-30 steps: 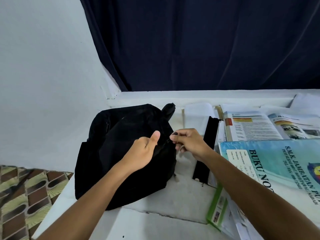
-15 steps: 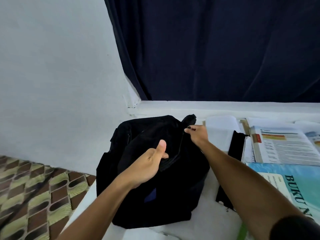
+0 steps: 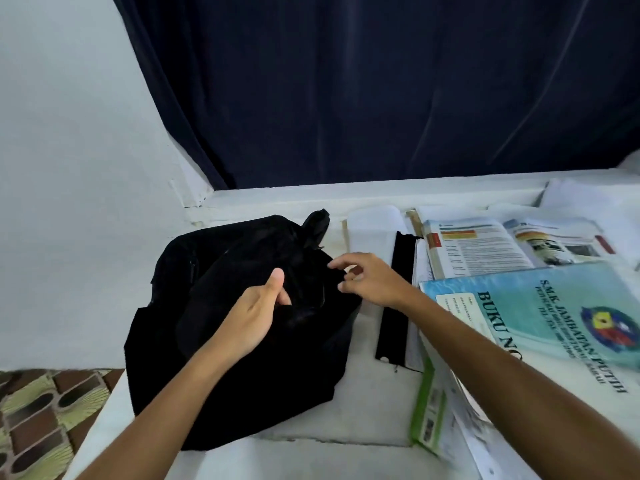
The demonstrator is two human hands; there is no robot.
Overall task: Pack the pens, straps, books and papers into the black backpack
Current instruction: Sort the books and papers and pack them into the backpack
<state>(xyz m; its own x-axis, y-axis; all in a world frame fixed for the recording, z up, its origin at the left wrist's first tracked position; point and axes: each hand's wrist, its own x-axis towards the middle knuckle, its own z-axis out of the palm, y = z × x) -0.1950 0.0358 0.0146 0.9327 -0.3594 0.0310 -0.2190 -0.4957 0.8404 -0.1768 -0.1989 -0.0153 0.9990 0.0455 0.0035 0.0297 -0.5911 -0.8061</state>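
The black backpack (image 3: 242, 341) lies on the white table (image 3: 363, 403) at its left end, so dark that its zips, pockets and opening barely separate from the cloth; only a top loop (image 3: 317, 225) standing up at its far end reads clearly. The left hand (image 3: 252, 317) rests on the middle of the bag with thumb raised and fingers curled down into the fabric, pinching a fold of it, though the fingertips themselves are lost in the black. The right hand (image 3: 370, 278) hovers at the bag's right edge with fingers spread and loosely bent, closed on nothing; whether they brush the fabric cannot be told. Just right of it a flat black strap (image 3: 396, 299) lies lengthwise on the table, its middle covered by the right wrist. Beyond that sits an open book (image 3: 485, 247) with printed pages, its right side overlapped by loose white papers (image 3: 588, 199) that run off the frame. Nearer, a blue notebook (image 3: 554, 313) printed "BUKU NO…" is partly covered by the right forearm and cut by the frame edge, and a green-edged booklet (image 3: 429, 410) pokes from beneath it, blurred.
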